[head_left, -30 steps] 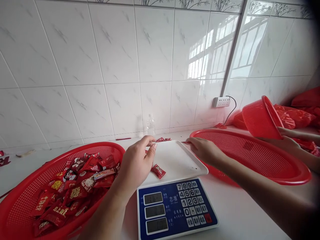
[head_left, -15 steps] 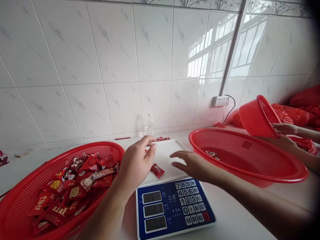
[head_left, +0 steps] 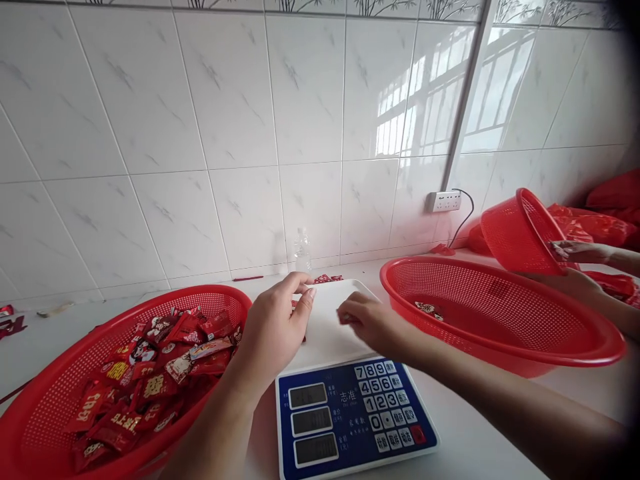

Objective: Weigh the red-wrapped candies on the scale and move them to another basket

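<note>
My left hand (head_left: 275, 320) is curled over the left side of the white weighing tray (head_left: 333, 300), thumb facing the fingers. Bits of red wrapper show by its thumb, but most of what lies in or behind the hand is hidden. Over the tray's right side, my right hand (head_left: 373, 323) has its fingers closed, with a little red of a wrapped candy (head_left: 345, 317) showing at the tips. The blue keypad of the scale (head_left: 357, 420) faces me below both hands. To the left stands a red perforated basket (head_left: 37, 393) heaped with wrapped candies (head_left: 150, 380).
At right is a large red basket (head_left: 500, 320) with a few candies at its bottom. Another person's hands (head_left: 580, 257) tip a smaller red basket (head_left: 515, 230) over it. A clear bottle (head_left: 302, 250) stands by the wall, near a power strip (head_left: 444, 201).
My right hand's spread fingers have closed, and the red candy that lay in the tray's middle is gone from there. My left hand has barely moved.
</note>
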`<state>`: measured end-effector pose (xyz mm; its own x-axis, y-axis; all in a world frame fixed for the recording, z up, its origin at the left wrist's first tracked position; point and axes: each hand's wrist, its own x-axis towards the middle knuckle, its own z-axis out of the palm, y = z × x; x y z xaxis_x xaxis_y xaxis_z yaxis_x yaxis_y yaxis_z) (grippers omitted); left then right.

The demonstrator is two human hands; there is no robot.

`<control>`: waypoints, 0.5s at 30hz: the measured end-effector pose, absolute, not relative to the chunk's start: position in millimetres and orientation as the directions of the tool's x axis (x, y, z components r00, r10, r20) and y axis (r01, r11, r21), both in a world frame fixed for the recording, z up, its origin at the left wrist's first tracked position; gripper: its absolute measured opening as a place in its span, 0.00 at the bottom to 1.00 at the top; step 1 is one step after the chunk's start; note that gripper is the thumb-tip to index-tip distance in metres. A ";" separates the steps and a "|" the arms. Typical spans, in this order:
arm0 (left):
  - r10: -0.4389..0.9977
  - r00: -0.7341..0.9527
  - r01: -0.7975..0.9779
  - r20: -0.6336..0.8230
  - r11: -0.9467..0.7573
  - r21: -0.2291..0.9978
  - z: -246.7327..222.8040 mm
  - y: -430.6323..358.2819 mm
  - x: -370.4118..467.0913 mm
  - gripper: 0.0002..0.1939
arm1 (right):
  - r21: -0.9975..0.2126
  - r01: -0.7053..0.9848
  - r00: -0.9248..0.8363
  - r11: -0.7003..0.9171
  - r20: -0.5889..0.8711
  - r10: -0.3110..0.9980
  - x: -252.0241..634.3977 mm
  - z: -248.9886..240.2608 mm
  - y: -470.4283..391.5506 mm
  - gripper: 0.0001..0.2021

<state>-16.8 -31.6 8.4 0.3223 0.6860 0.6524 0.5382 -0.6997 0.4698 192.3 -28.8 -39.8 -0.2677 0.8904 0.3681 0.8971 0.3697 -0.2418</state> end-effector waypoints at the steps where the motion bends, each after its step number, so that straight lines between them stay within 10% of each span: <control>1: 0.686 0.326 0.538 0.650 -0.700 0.469 8.4 -31.9 -17.0 0.06 | -0.224 0.922 -0.212 0.317 0.392 0.895 206.9 -38.0 -26.9 0.14; 9: 0.694 0.329 0.521 0.640 -0.699 0.490 6.9 -32.7 -17.1 0.06 | -0.116 0.989 0.129 -0.088 0.422 0.898 311.6 -31.5 -22.0 0.14; 15: 0.698 0.388 0.495 0.602 -0.709 0.503 2.0 -35.2 -9.1 0.08 | -0.147 0.977 -0.082 0.152 0.398 0.914 265.4 -48.1 -10.6 0.18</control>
